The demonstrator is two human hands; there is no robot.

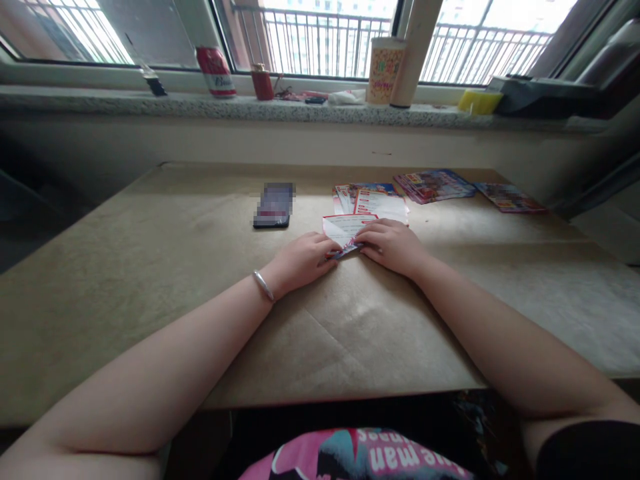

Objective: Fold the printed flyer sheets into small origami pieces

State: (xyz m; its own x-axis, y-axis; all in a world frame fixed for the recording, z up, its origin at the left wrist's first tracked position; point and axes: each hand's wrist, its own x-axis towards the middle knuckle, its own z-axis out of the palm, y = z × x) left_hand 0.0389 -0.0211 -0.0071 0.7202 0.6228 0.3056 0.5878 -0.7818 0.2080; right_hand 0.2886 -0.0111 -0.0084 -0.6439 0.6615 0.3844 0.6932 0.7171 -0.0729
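Note:
Both hands are at a printed leaflet (343, 227), white with red edging, lying on the table in front of me. Its near edge is folded up, showing a strip of the coloured side. My left hand (307, 260), with a silver bangle at the wrist, has its fingers closed on the left part of that fold. On the right part, my right hand (393, 245) pinches the fold between thumb and fingers. The fingers cover some of the crease. Just beyond the leaflet, partly overlapped by it, lie several more printed sheets (383, 205).
A phone (273, 207) lies left of the leaflet. Colourful flyers (435, 185) are stacked at the back right, with another flyer (510, 197) beside them. On the windowsill (300, 115) stand a red can (216, 72), a patterned cup (384, 70) and a yellow sponge-like block (479, 102).

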